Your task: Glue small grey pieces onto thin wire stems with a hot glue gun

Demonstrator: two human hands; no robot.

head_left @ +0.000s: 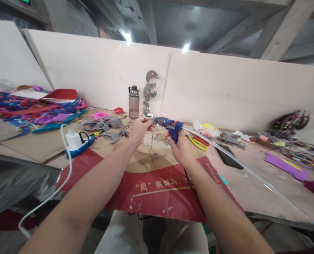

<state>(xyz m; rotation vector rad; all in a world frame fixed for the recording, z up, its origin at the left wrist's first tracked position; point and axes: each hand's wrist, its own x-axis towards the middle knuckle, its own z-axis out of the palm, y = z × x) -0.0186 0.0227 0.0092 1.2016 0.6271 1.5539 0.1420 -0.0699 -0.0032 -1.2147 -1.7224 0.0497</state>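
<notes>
Nearer than the bottle (pixel 134 106) and to its right, the left hand (pixel 139 131) pinched a thin cord (pixel 152 140) in its fingertips, while the right hand (pixel 182 147) was wrapped round the grip of the glue gun (pixel 174 127), its nozzle by the cord's upper end, though whether they touched could not be told. The work looked partway along: just right of the bottle, a grey ornament (pixel 152 74) already carried small pieces on strands, whereas to the bottle's left, loose grey pieces (pixel 111 137) lay apparently unjoined.

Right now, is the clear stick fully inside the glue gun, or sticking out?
Sticking out: the clear stick extends from the back of the glue gun; any part inside is hidden.
</notes>
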